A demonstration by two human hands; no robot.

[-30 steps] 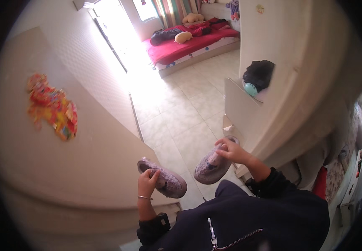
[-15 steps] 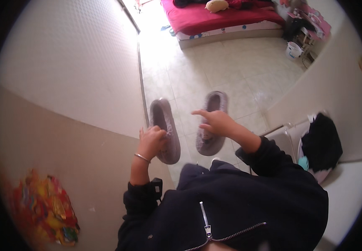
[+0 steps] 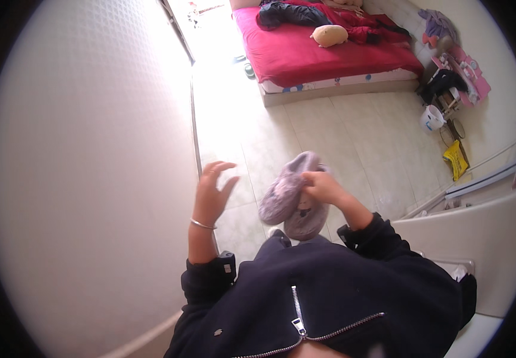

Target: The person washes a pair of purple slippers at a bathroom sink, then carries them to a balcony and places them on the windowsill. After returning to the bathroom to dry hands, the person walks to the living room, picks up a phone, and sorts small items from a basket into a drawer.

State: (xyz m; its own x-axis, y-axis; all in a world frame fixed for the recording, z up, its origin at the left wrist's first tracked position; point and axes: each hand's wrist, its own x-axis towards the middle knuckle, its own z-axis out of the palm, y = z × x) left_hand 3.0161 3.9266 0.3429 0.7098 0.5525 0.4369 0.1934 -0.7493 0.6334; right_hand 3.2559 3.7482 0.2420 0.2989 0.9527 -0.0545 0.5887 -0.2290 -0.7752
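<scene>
Two fuzzy greyish-purple slippers hang together in front of my body, above the tiled floor. My right hand [image 3: 324, 188] grips them both near their openings, fingers closed and thumb across the nearer one. The front slipper [image 3: 280, 194] tilts down to the left and partly covers the rear slipper [image 3: 307, 227], which has a dark mark on its upper. Off to the left, apart from the slippers, my left hand [image 3: 210, 192] is raised with fingers spread and nothing in it. A thin bracelet circles that wrist.
A bed [image 3: 305, 51] with a red sheet, a plush cushion [image 3: 329, 36] and clothes stands ahead. To the right are a white bucket [image 3: 432, 118], a yellow bag [image 3: 456, 160] and a pink table [image 3: 475, 77]. A pale wall [image 3: 91, 179] runs along my left.
The slippers, earlier apart with one at each hand, are now together in my right hand. My left hand has let go and opened. My view has shifted, showing more of the bed.
</scene>
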